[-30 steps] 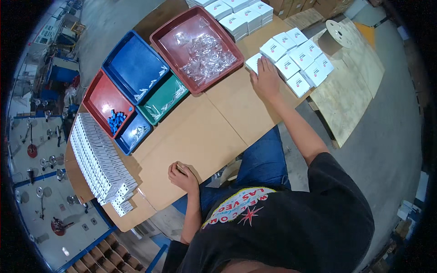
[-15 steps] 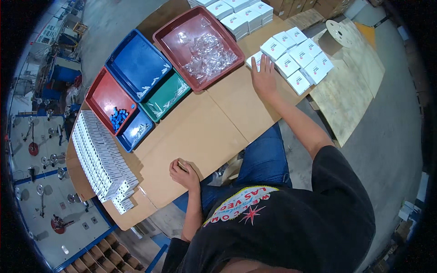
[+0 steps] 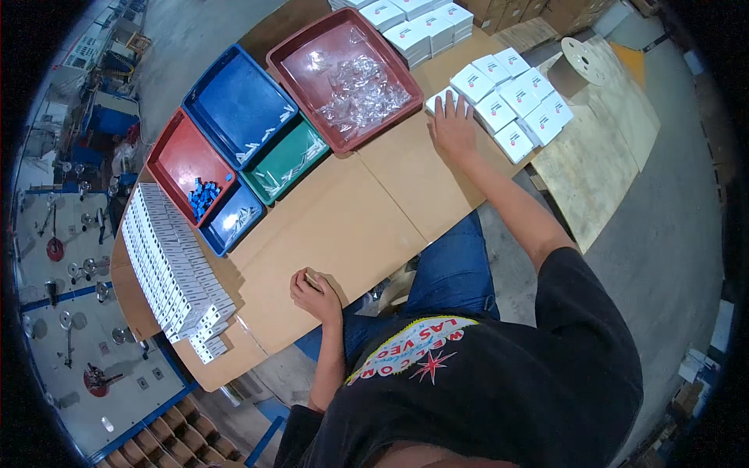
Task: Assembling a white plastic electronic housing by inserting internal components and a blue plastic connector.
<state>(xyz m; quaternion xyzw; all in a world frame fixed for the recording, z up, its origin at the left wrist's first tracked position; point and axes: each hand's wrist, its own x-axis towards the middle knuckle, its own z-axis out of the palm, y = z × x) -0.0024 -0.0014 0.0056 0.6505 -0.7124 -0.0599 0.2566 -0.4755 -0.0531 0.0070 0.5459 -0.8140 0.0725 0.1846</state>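
My right hand (image 3: pixel 454 134) reaches to the far right of the cardboard-covered table (image 3: pixel 328 222). Its fingers are stretched out and apart, with the tips on a small white box (image 3: pixel 441 101) at the left end of a group of such boxes (image 3: pixel 515 97). The fingers lie over part of that box and do not wrap round it. My left hand (image 3: pixel 317 296) rests near the table's front edge. Its fingers are loosely curled in, and nothing shows in them.
Left of centre stand trays: a dark red one (image 3: pixel 290 66) with clear plastic bags, a blue one (image 3: pixel 234 93), a green one (image 3: pixel 261 168), a red one (image 3: pixel 175 144) with blue pieces, and a small blue one (image 3: pixel 222 243). White boxes (image 3: pixel 175 273) line the left edge; more stacks (image 3: pixel 425 35) stand behind.
My right hand has shifted very slightly to the right and nearer, its fingertips still at the white box. The left hand stays in place. The whole view has tilted a little.
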